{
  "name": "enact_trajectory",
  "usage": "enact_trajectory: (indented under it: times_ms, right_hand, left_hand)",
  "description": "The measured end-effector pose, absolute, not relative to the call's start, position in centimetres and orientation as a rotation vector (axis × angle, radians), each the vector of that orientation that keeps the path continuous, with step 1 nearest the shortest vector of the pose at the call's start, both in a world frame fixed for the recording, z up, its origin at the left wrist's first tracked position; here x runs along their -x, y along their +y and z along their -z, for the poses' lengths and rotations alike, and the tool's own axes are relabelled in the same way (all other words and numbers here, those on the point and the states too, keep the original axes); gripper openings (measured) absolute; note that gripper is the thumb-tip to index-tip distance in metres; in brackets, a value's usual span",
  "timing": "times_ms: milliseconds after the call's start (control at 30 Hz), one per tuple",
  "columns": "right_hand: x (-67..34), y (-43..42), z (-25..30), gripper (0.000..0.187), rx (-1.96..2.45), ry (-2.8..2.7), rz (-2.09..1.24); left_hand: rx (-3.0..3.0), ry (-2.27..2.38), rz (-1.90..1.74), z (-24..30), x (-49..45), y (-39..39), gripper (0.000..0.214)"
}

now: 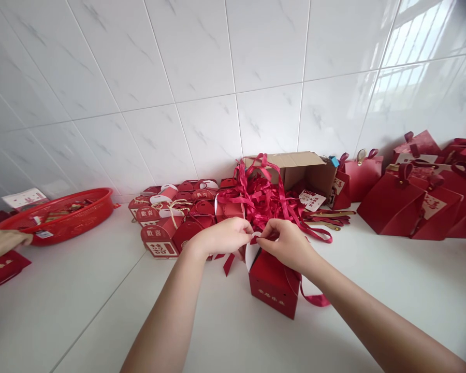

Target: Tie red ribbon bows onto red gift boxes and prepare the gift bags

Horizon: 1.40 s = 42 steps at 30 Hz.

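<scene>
A red paper gift box (274, 285) with gold characters on its front stands tilted on the white table, its pale-lined curved flap raised. My left hand (227, 235) and my right hand (286, 244) meet at the top of this flap, thumbs and fingers pinched together. A small bit of red ribbon shows between the fingertips; the fingers partly hide it. My right hand closes on the flap's edge. More red ribbon (316, 299) trails from the box's right side. Just behind the hands lies a tangled heap of red ribbons (262, 194).
Several folded red boxes (161, 242) stand in rows at the left. An open cardboard carton (295, 160) sits behind the ribbons, with ribbon straps (334, 217) beside it. Red gift bags (392, 204) crowd the right. Another person's hand (8, 241) is near a red plastic basin (73, 220).
</scene>
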State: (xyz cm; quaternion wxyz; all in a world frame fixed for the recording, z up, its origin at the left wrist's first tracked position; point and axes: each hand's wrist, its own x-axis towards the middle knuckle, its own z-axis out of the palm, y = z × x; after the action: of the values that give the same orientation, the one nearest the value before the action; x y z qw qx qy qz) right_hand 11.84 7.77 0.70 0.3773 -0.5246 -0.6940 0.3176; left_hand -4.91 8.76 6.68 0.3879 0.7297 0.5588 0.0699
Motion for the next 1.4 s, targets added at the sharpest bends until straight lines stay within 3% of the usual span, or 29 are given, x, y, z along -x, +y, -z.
enact_trajectory:
  times_ms: [200, 467, 633, 700, 800, 867, 967, 1067, 1267, 1400]
  right_hand:
    - [-11.6, 7.6, -0.7, 0.005, 1.227, -1.824, -0.879]
    - [-11.9, 7.5, -1.1, 0.020, 1.228, -1.880, -0.923]
    - [-12.3, 7.3, -1.5, 0.018, 1.200, -1.939, -0.921]
    - [-13.2, 7.2, -2.2, 0.017, 1.203, -1.979, -0.872]
    - [-15.3, 6.8, -3.8, 0.031, 1.305, -1.986, -0.747]
    - [-16.9, 6.5, -4.8, 0.037, 1.399, -1.971, -0.641]
    - [-18.8, 6.1, -5.4, 0.022, 1.502, -2.047, -0.563]
    - [-19.3, 5.6, -5.0, 0.018, 1.562, -2.224, -0.610]
    - [-17.7, 5.5, -4.2, 0.014, 1.609, -2.404, -0.697]
    - [-17.9, 5.6, -4.3, 0.020, 1.590, -2.451, -0.719]
  left_hand:
    - [-1.860, 1.420, -0.193, -6.6, 4.8, 8.9, 0.020]
    - [-1.854, 1.302, -0.159, -6.1, 5.4, 9.4, 0.021]
    - [-1.972, 1.356, -0.185, -5.9, 5.3, 9.7, 0.010]
    - [-1.873, 1.396, -0.442, -6.6, 5.6, 9.7, 0.005]
    - [-1.614, 1.352, -1.427, -8.2, 7.2, 9.5, 0.008]
    - [-1.386, 1.241, -2.000, -9.2, 8.7, 9.4, 0.022]
    - [-1.319, 1.282, -2.229, -9.8, 10.3, 9.1, 0.037]
    - [-1.661, 1.363, -1.849, -9.4, 10.1, 9.0, 0.027]
    - [-2.197, 1.305, -0.194, -6.7, 6.4, 9.3, 0.030]
    - [-2.168, 1.360, 0.184, -5.9, 5.3, 9.6, 0.010]
